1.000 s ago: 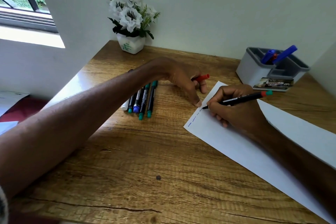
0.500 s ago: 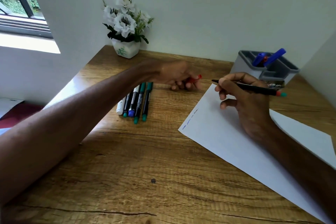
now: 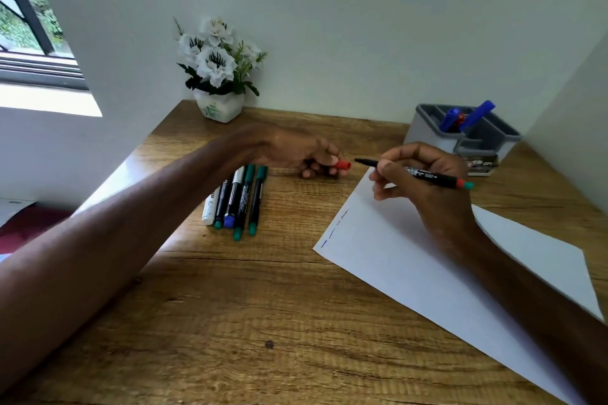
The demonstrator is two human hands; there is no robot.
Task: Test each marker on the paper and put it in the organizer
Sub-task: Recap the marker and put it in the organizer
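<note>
My right hand [image 3: 424, 181] grips a black marker [image 3: 431, 175] with a red and green end, lifted above the white paper [image 3: 411, 260], its bare tip pointing left. My left hand [image 3: 296, 154] holds the red cap [image 3: 342, 165] just left of that tip, a small gap between them. Short ink strokes run along the paper's left edge. Several capped markers [image 3: 240, 200] lie side by side on the desk under my left forearm. The grey organizer [image 3: 424, 128] stands at the back right with blue markers [image 3: 473, 115] in it.
A white pot of white flowers [image 3: 218, 76] stands at the back wall. A small printed packet [image 3: 482, 165] lies at the organizer's foot. White walls close the desk at the back and right. A window is at the far left.
My right hand lifted the marker off the paper and turned its tip toward my left hand. My left hand came off the paper's corner and brought the red cap toward the tip.
</note>
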